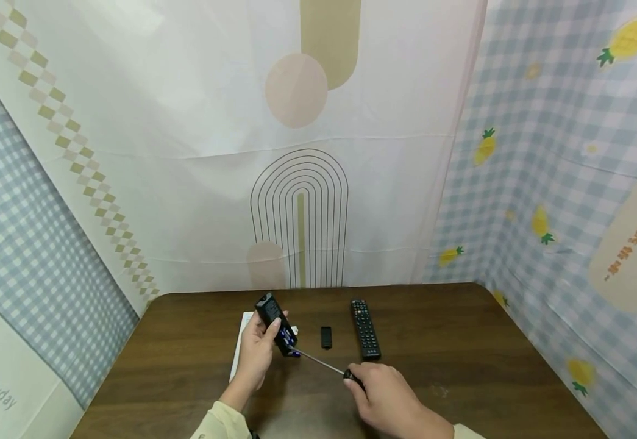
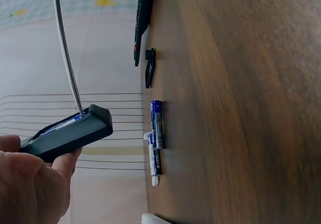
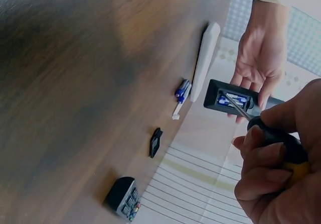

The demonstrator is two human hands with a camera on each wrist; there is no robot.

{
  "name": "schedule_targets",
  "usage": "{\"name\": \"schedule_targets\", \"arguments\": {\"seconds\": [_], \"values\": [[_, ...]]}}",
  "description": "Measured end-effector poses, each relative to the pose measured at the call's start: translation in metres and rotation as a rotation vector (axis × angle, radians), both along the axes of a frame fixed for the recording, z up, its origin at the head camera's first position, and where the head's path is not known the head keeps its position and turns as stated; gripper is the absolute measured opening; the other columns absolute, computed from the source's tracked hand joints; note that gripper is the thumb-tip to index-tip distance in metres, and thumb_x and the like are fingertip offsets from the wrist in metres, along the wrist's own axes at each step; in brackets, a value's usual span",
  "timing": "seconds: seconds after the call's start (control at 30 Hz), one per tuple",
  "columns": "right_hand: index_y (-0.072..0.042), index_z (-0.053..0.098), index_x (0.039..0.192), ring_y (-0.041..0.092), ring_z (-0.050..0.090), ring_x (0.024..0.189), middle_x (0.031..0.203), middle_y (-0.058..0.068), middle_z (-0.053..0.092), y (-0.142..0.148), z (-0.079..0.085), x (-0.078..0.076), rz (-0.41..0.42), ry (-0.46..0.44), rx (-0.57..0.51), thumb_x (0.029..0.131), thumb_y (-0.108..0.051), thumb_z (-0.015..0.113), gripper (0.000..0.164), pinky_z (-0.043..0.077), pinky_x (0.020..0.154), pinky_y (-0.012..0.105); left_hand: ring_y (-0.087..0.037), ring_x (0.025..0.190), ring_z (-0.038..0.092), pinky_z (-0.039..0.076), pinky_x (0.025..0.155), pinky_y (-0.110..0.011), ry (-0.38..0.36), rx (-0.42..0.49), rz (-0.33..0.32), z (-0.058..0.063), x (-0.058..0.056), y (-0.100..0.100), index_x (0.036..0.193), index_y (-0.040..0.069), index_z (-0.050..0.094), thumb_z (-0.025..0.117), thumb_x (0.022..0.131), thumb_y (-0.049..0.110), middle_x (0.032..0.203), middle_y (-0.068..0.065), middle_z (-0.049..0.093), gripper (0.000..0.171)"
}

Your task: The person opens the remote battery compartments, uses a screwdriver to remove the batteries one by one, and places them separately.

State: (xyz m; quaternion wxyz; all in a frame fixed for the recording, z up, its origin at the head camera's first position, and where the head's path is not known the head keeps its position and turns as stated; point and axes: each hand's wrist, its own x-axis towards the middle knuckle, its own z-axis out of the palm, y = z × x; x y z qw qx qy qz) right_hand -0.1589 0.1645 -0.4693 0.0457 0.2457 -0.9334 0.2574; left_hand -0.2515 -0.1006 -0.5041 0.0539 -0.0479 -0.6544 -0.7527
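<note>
My left hand (image 1: 256, 352) grips a black remote control (image 1: 269, 308) above the table, its open battery compartment (image 3: 231, 100) turned up. Blue-and-white batteries (image 3: 239, 99) lie inside that compartment. In my right hand (image 1: 388, 393) is a screwdriver with a black-and-yellow handle (image 3: 283, 144), fingers curled round it. Its thin metal shaft (image 2: 66, 53) slants to the remote, the tip at the batteries near one end of the compartment. Beyond the hands, a small black battery cover (image 1: 326, 337) lies on the table.
A second black remote control (image 1: 366, 329) lies right of the cover. Loose blue batteries (image 2: 157, 123) rest on the table behind the held remote, beside a white flat object (image 3: 205, 61). Patterned cloth (image 1: 203, 201) hangs behind the wooden table (image 1: 461, 341) and along its sides.
</note>
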Motion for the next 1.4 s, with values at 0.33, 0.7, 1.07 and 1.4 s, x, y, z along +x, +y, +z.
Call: {"name": "schedule_targets", "arguments": {"seconds": [0.33, 0.7, 1.07, 1.4], "values": [[-0.002, 0.078, 0.118, 0.001, 0.067, 0.083, 0.1, 0.003, 0.08, 0.002, -0.009, -0.001, -0.029, 0.014, -0.029, 0.106, -0.026, 0.067, 0.029, 0.057, 0.067, 0.027, -0.013, 0.12, 0.073, 0.062, 0.1, -0.033, -0.024, 0.075, 0.044, -0.004, -0.005, -0.006, 0.153, 0.002, 0.045, 0.05, 0.113, 0.01, 0.145, -0.029, 0.065, 0.041], [0.001, 0.075, 0.127, 0.025, 0.079, 0.103, 0.117, 0.013, 0.081, 0.008, -0.018, 0.0, -0.04, -0.089, -0.119, 0.107, -0.031, 0.065, 0.038, 0.065, 0.077, 0.037, -0.023, 0.126, 0.071, 0.062, 0.1, -0.034, -0.108, 0.151, 0.052, -0.005, -0.005, -0.01, 0.154, 0.006, 0.041, 0.046, 0.115, 0.018, 0.146, -0.025, 0.066, 0.041], [-0.001, 0.073, 0.131, 0.012, 0.077, 0.097, 0.119, 0.012, 0.08, 0.012, -0.027, 0.002, -0.047, -0.144, -0.216, 0.109, -0.036, 0.062, 0.043, 0.061, 0.071, 0.028, -0.02, 0.115, 0.075, 0.063, 0.095, -0.032, -0.127, 0.294, 0.055, -0.01, -0.009, -0.012, 0.156, 0.003, 0.03, 0.039, 0.117, 0.017, 0.131, -0.018, 0.073, 0.043], [-0.003, 0.075, 0.129, 0.02, 0.079, 0.103, 0.12, 0.012, 0.08, 0.011, -0.03, 0.005, -0.072, -0.126, -0.225, 0.109, -0.036, 0.062, 0.04, 0.063, 0.076, 0.032, -0.022, 0.118, 0.075, 0.063, 0.096, -0.031, -0.153, 0.297, 0.054, -0.015, -0.006, -0.011, 0.158, 0.001, 0.026, 0.04, 0.117, 0.017, 0.143, -0.032, 0.064, 0.047]]}}
